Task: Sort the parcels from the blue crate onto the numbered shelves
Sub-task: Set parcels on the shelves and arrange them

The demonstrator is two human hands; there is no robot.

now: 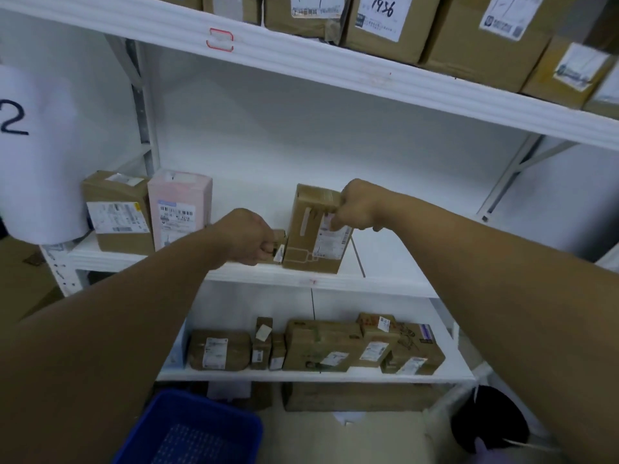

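Note:
On the middle shelf (385,262) a tall brown parcel (310,236) stands upright near the front edge. My right hand (358,205) grips its upper right corner, fingers curled over the label side. Just left of it sits a small brown parcel (279,244), and my left hand (248,237) holds it with curled fingers, hiding most of it. The blue crate (191,430) stands on the floor at the bottom left; its mesh bottom shows and I see no parcel in the visible part.
A brown box (117,212) and a pink box (181,205) stand at the middle shelf's left end. Several parcels (318,346) line the lower shelf, and larger boxes (385,25) fill the top shelf. A white sheet marked 2 (33,145) hangs at the left.

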